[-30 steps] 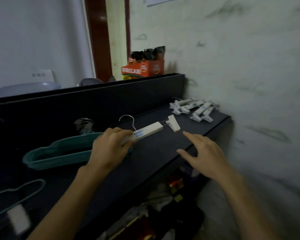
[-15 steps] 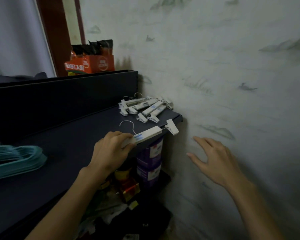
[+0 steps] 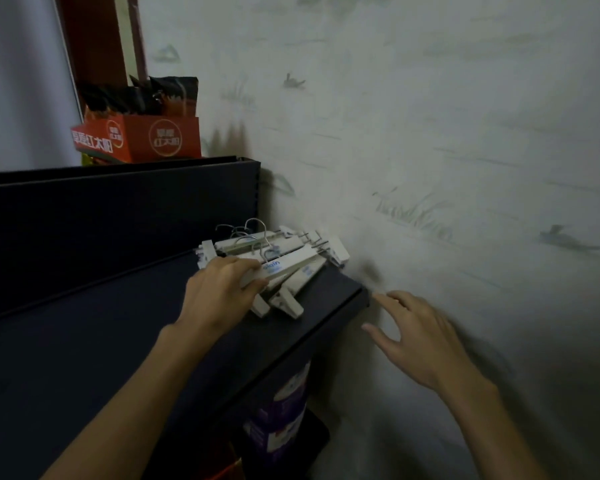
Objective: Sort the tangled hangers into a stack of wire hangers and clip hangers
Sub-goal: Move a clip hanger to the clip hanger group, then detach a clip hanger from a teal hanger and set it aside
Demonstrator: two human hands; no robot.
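My left hand [image 3: 222, 289] grips a white clip hanger [image 3: 288, 266] with blue lettering and a metal hook, holding it on top of a stack of several white clip hangers [image 3: 291, 247] at the right end of the dark shelf [image 3: 84, 341]. The stack lies against the wall corner, clips pointing down toward the shelf's front edge. My right hand [image 3: 420, 337] hovers with fingers spread beyond the shelf's right end, near the wall, holding nothing. No wire hangers are in view.
A pale marked wall [image 3: 430, 168] runs along the right. A tall dark back panel [image 3: 118, 209] stands behind the shelf, with an orange snack box [image 3: 139, 140] above it. Purple packages [image 3: 284, 420] and clutter sit below the shelf.
My left hand carried the clip hanger rightward along the shelf and brought it onto the clip-hanger stack. The view swung right, and the teal hangers left the frame. My right hand stayed spread.
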